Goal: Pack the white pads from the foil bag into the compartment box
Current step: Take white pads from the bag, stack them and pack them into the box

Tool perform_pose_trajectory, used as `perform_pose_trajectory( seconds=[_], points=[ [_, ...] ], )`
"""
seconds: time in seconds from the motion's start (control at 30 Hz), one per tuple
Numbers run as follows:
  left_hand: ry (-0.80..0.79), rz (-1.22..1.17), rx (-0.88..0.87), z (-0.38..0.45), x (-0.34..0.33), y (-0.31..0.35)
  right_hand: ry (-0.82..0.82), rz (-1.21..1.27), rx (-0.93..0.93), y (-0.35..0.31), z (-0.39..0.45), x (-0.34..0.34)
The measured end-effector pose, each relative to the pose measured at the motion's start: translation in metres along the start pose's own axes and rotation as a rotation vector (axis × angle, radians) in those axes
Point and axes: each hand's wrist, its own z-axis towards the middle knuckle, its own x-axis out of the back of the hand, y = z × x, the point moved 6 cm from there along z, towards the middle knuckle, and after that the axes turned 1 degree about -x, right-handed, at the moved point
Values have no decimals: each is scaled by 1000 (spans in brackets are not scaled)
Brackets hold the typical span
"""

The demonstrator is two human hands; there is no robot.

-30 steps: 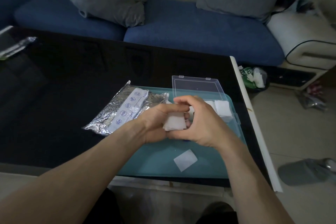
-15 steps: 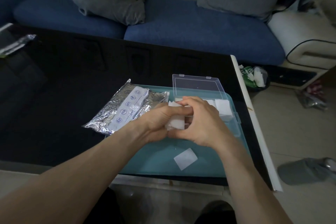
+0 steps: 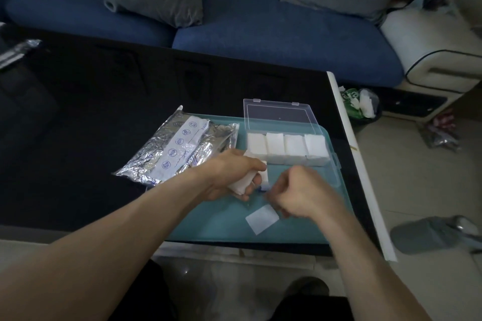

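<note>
Head view: compartment box (image 3: 287,150) holds four white pads (image 3: 276,147).

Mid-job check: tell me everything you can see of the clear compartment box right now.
The compartment box is clear plastic and rests on the far right part of the teal tray. Its hinged lid is open, laid back flat toward the sofa, with two small clasps on its far edge. The row of four compartments in view each holds a stack of white pads. The left hand, gripping more pads, is close to its near left corner; contact is unclear.
</note>
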Motion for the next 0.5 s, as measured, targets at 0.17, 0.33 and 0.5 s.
perform_pose_trajectory(
  seconds=[0.17, 0.33, 0.5],
  points=[
    [-43, 0, 68, 0, -14, -7, -29, -276, -114, 1, 0, -36],
    [-79, 83, 85, -3, -15, -7, -63, -191, -96, 11, 6, -45],
    [-8, 58, -8, 1, -9, -3, -143, 38, 34, 10, -10, -18]
  ],
)
